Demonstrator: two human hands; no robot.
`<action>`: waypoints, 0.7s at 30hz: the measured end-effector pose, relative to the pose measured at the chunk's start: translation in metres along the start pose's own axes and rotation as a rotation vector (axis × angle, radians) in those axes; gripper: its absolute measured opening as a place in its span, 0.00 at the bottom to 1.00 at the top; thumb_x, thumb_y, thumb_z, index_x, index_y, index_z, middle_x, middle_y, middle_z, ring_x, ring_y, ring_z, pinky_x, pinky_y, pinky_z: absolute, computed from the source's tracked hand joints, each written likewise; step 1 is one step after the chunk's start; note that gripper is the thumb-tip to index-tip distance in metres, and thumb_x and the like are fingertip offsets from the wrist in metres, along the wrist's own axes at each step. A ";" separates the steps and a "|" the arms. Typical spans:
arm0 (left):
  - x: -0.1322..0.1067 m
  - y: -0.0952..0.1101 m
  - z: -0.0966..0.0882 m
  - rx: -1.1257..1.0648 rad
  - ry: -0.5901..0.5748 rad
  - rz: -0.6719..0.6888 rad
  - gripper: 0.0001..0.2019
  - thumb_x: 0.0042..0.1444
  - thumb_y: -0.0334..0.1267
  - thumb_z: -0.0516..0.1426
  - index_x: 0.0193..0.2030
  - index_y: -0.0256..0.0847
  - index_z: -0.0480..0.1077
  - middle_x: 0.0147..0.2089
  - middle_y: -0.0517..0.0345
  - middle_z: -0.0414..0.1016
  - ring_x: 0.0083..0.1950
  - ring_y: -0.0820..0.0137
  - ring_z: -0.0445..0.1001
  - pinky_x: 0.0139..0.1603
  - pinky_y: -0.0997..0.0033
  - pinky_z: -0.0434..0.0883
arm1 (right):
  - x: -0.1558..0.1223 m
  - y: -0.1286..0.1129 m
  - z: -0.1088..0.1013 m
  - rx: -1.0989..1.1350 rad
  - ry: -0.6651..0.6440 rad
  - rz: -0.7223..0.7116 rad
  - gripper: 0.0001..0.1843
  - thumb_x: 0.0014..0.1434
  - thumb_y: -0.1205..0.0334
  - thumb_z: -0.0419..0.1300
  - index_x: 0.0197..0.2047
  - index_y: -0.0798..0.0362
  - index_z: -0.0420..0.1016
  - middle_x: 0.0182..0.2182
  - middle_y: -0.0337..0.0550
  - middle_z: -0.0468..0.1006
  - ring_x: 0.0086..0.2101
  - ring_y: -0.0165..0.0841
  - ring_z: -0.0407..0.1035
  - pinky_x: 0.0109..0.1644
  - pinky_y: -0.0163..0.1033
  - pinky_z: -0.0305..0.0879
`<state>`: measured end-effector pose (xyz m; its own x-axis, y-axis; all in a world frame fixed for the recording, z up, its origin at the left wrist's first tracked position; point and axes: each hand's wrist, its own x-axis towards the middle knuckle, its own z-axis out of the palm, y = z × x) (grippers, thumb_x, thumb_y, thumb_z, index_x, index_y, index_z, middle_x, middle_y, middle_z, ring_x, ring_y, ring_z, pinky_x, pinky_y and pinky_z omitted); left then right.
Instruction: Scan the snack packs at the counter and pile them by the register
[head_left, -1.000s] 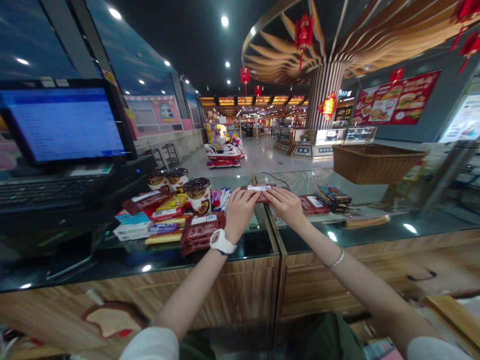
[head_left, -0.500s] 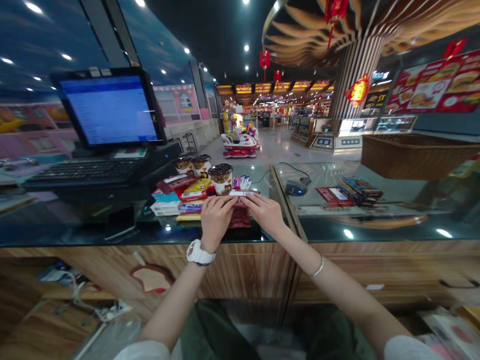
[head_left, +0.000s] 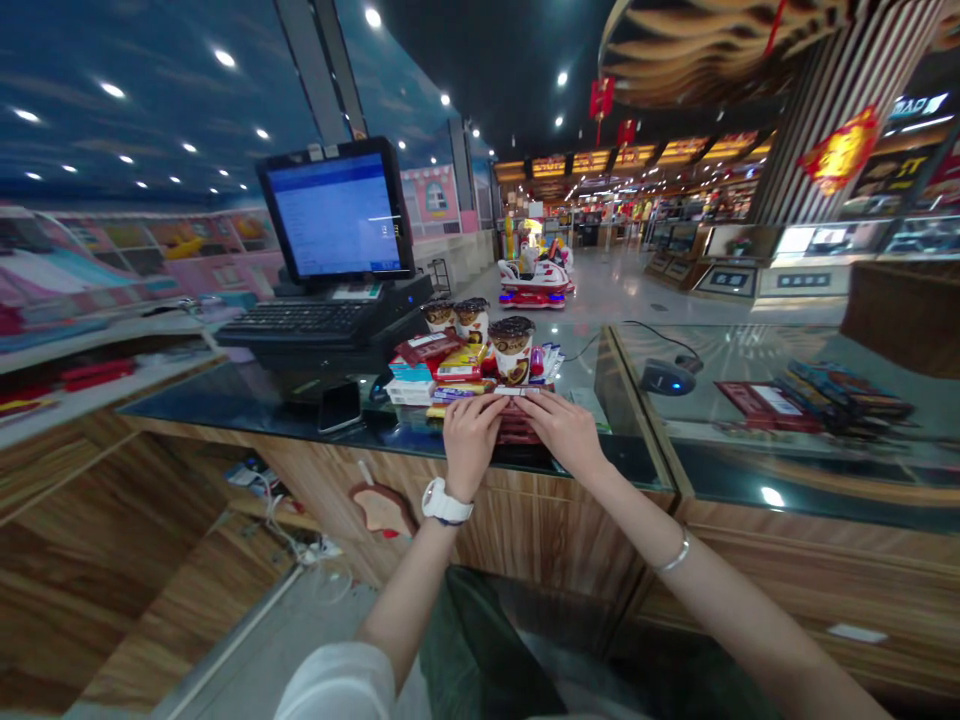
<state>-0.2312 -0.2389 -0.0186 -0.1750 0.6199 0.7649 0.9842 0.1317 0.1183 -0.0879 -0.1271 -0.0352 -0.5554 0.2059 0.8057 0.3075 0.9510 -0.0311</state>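
Observation:
At the counter's near edge, a dark red wrapped chocolate bar (head_left: pixel 519 391) with a white label strip is pinched between both my hands. My left hand (head_left: pixel 472 438), with a white watch on the wrist, grips its left end. On the right end are the fingers of my right hand (head_left: pixel 568 432); a silver bracelet circles that wrist. More dark red packets (head_left: pixel 517 428) lie beneath the hands, partly hidden. Just beyond stands a Dove cup (head_left: pixel 513 352) with a dark lid, two similar cups (head_left: pixel 472 320) behind it. Coloured snack packets (head_left: pixel 461 362) are heaped to the left.
A monitor (head_left: pixel 337 215) and a black keyboard (head_left: pixel 296 317) stand at the left, with a phone (head_left: pixel 340 407) nearer me. Right of the metal-edged counter joint are a mouse-like scanner (head_left: pixel 667 377), chocolate bars (head_left: pixel 769 405) and a brown wooden box (head_left: pixel 904 318).
My view has turned to the left, so the counter and its goods appear farther right. Both hands keep their hold on the chocolate bar.

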 end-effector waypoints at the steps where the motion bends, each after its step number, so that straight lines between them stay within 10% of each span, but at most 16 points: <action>1: -0.001 -0.001 0.001 -0.013 -0.006 -0.007 0.15 0.63 0.32 0.55 0.52 0.49 0.76 0.52 0.55 0.80 0.54 0.62 0.75 0.58 0.54 0.68 | 0.000 -0.001 0.000 0.012 0.007 0.004 0.19 0.65 0.64 0.57 0.58 0.42 0.74 0.53 0.44 0.80 0.52 0.42 0.75 0.51 0.47 0.76; 21: -0.019 -0.004 0.011 -0.147 -0.054 -0.065 0.17 0.71 0.41 0.47 0.58 0.47 0.72 0.60 0.57 0.76 0.63 0.67 0.69 0.67 0.57 0.61 | -0.009 -0.003 0.007 0.135 -0.107 0.106 0.22 0.71 0.59 0.47 0.62 0.50 0.72 0.62 0.49 0.71 0.64 0.45 0.61 0.66 0.56 0.62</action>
<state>-0.2322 -0.2422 -0.0408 -0.2357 0.6546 0.7183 0.9635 0.0608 0.2607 -0.0893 -0.1304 -0.0468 -0.6063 0.3234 0.7265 0.2664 0.9434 -0.1977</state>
